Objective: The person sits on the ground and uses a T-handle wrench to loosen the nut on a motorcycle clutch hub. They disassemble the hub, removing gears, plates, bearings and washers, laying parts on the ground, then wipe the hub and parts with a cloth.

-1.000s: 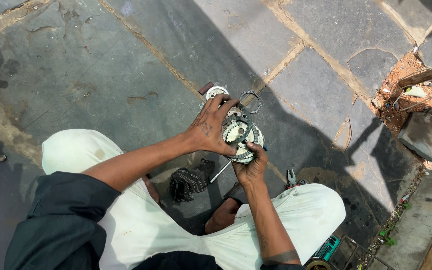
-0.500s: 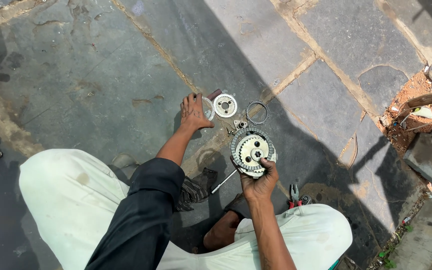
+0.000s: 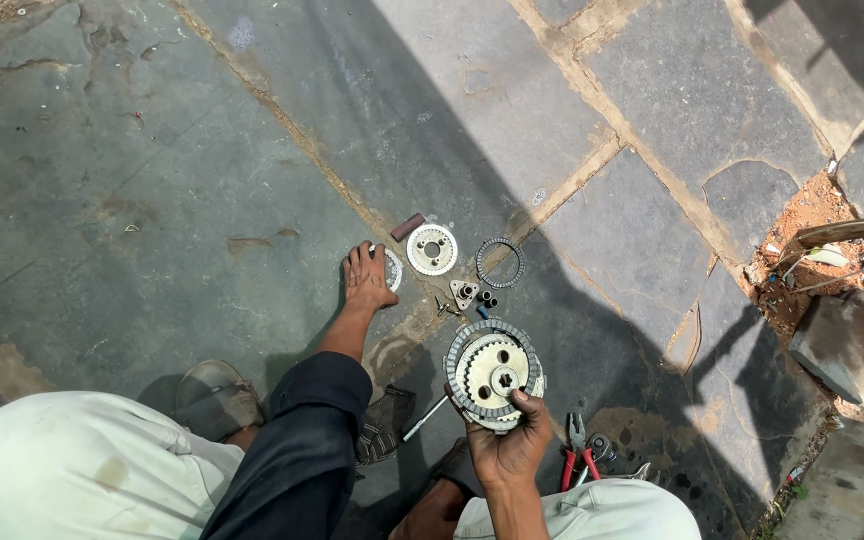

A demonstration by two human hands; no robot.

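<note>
My right hand point(image 3: 508, 448) holds up a round toothed metal assembly point(image 3: 493, 373) with a pale hub, fingers gripping its lower edge. My left hand point(image 3: 365, 279) is stretched forward and lies flat on the stone floor. Its fingers rest on a thin grey disc point(image 3: 392, 269), which is partly hidden under them. Just right of that disc lie a pale round plate point(image 3: 432, 249) and a dark toothed ring point(image 3: 499, 262). A small triangular piece point(image 3: 464, 293) and little bolts point(image 3: 488, 298) sit between the ring and the assembly.
Red-handled pliers point(image 3: 574, 456) lie right of my right wrist, and a thin metal rod point(image 3: 424, 418) lies to its left. A small brown block point(image 3: 408, 226) sits beyond the plate. A sandal point(image 3: 210, 396) is by my left knee. A stone block point(image 3: 837, 345) and wooden frame point(image 3: 852, 230) stand at the right.
My left hand left the assembly and reached forward to the floor, where it now rests on the thin disc. The right hand keeps holding the assembly, now closer to me.
</note>
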